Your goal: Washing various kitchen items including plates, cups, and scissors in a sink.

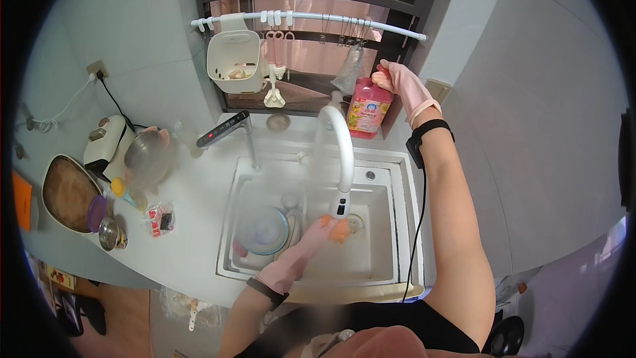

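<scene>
My right hand (397, 82), in a pink rubber glove, grips the top of a pink plastic detergent bottle (368, 109) near its red cap. This bottle bears a printed label and is at the back of the sink, before the window. Below the head of the white pull-down faucet (343, 159) is my left hand (323, 231), gloved in pink too. Orange shows at its fingers; whether that is the glove or a held thing is unclear. The white double-bowl sink (385, 228) has a glass bowl (263, 231) and other dishes in its hazy left bowl.
A second faucet with a dark control panel (223, 128) rises behind the left bowl. Leftward are a metal bowl (146, 154), a cutting board (69, 194), a yellow-capped bottle (124, 191) and a plastic packet (160, 219). A rail (308, 16) carries a white basket (233, 59) and utensils.
</scene>
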`<state>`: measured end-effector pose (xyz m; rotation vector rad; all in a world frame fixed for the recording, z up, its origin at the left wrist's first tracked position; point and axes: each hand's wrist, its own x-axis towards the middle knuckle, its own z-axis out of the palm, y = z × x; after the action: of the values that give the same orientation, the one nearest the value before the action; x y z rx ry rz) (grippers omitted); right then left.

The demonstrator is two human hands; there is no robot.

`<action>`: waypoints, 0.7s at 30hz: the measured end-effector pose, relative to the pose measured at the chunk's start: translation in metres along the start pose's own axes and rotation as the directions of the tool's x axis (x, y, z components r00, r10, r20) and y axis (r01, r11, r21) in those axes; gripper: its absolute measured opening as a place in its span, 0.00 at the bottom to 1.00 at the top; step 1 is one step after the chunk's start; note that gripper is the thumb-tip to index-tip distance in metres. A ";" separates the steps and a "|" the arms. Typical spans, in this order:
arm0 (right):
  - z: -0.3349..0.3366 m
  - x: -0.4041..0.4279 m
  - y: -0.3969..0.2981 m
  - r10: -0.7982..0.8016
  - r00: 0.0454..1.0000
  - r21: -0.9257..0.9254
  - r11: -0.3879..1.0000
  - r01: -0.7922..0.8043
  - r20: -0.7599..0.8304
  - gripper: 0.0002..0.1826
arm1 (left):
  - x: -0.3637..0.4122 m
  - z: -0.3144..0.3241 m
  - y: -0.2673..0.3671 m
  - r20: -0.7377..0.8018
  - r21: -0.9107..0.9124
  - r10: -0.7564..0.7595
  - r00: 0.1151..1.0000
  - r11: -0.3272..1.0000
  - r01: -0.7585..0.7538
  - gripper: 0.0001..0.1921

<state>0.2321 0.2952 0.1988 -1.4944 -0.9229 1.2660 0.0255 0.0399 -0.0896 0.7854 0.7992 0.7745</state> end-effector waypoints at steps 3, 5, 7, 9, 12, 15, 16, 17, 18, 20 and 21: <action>0.005 -0.008 0.011 -0.157 0.966 0.162 0.979 0.125 0.205 0.12 | -0.014 0.003 0.006 0.022 0.025 -0.018 1.000 1.000 0.017 0.17; -0.011 0.017 0.023 -0.214 0.939 0.253 0.956 0.145 0.270 0.13 | -0.029 0.018 0.014 0.028 0.098 -0.045 0.999 0.994 0.042 0.18; -0.013 0.040 0.033 -0.287 0.880 0.432 0.896 0.107 0.378 0.17 | -0.045 0.031 0.026 -0.008 0.395 -0.019 1.000 0.919 0.021 0.20; -0.013 0.027 0.050 -0.218 0.919 0.469 0.882 0.041 0.329 0.26 | -0.049 0.031 0.016 0.014 0.454 0.024 1.000 0.891 -0.028 0.21; -0.035 0.036 0.053 -0.007 0.903 0.501 0.834 -0.232 0.429 0.44 | -0.047 0.029 0.007 0.081 0.553 0.104 0.991 0.823 -0.131 0.21; -0.061 0.010 0.091 -0.006 0.840 0.572 0.735 -0.364 0.542 0.44 | -0.051 0.035 0.002 0.144 0.409 0.203 0.969 0.879 -0.245 0.20; -0.072 -0.004 0.110 -0.088 0.765 0.591 0.692 -0.413 0.638 0.43 | -0.051 0.038 0.001 0.163 0.218 0.277 0.947 0.926 -0.309 0.20; -0.067 -0.031 0.124 -0.069 0.767 0.593 0.680 -0.432 0.638 0.43 | -0.041 0.024 -0.013 0.154 0.377 0.355 0.922 0.841 -0.387 0.20; -0.052 -0.069 0.142 -0.053 0.866 0.590 0.752 -0.294 0.498 0.41 | -0.032 0.009 -0.028 0.159 0.524 0.428 0.890 0.727 -0.444 0.19; -0.053 -0.142 0.197 -0.155 0.971 0.509 0.860 0.041 0.183 0.37 | -0.047 0.055 0.008 0.104 0.634 0.464 0.880 0.651 -0.418 0.18; -0.048 -0.179 0.227 -0.263 0.962 0.420 0.882 0.212 0.068 0.37 | -0.057 0.079 0.028 0.044 0.740 0.546 0.836 0.544 -0.395 0.17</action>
<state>0.2403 0.0551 0.0311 -0.9513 -0.8278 1.2838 0.0562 -0.0176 -0.0115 1.7383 1.1131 1.0388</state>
